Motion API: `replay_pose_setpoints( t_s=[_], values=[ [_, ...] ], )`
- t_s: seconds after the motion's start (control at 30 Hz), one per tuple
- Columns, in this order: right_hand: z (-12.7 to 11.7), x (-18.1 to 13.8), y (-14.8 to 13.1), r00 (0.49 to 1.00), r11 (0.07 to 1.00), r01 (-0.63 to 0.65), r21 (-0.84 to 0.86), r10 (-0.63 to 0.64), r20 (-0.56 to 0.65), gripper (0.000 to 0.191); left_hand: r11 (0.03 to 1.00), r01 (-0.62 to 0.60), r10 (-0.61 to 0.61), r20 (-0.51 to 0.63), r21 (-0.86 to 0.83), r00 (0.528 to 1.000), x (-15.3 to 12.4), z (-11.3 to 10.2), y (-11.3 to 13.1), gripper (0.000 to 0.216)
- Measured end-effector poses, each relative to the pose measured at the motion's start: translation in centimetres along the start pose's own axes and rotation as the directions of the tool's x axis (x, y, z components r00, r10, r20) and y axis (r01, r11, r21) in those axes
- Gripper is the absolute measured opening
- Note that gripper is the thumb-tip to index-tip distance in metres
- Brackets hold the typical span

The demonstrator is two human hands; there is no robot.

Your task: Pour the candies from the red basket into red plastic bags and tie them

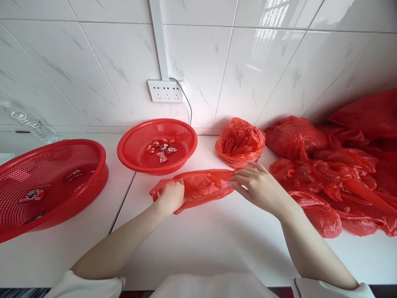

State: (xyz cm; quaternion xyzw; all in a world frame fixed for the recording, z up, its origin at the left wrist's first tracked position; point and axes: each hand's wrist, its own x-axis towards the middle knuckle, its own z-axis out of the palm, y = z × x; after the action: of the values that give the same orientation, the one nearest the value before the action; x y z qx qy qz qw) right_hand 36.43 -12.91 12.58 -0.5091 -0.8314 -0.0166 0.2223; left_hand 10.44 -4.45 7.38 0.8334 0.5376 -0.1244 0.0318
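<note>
Close behind the open bag: basket rim.

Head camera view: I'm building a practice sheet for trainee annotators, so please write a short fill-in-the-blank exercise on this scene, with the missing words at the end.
1. The left hand grips a plastic bag colored ____.
2. The large pile of bags lies to the ____ of the right hand.
3. The perforated baskets in view number ____.
4. The clear bottle lies behind the basket on the ____.

Missing words: red; right; two; left.
</note>
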Motion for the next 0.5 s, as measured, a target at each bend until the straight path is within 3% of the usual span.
replay_pose_setpoints(
  t_s=[0.1,0.2,0.3,0.43,0.5],
  values=[
    [1.5,1.5,-2.9,0.983,0.975,0.183,0.122,-0.180,-0.039,0.021,0.998,-0.040,0.038,0.043,0.039,0.998,-0.7,-0.2,0.7,0.065],
    [4.8,3.3,-4.3,0.934,0.926,0.277,0.255,-0.322,0.155,0.026,0.996,-0.065,0.060,0.068,0.065,0.996,-1.6,-0.6,1.4,0.067],
    [8.4,4.6,-3.3,0.882,0.980,0.166,0.114,-0.199,0.427,0.026,0.995,-0.085,0.078,0.105,0.056,0.991,-2.4,-0.7,1.1,0.068],
    [10.8,4.5,-0.4,0.854,1.000,0.019,-0.003,-0.014,0.520,0.010,0.998,-0.060,0.059,0.142,-0.002,0.988,-3.1,-0.6,-1.6,0.041],
    [10.8,4.2,0.5,0.825,0.999,-0.033,-0.010,0.033,0.565,0.020,0.997,-0.067,0.072,0.135,-0.045,0.988,-3.3,-0.4,-3.2,0.030]
  ],
)
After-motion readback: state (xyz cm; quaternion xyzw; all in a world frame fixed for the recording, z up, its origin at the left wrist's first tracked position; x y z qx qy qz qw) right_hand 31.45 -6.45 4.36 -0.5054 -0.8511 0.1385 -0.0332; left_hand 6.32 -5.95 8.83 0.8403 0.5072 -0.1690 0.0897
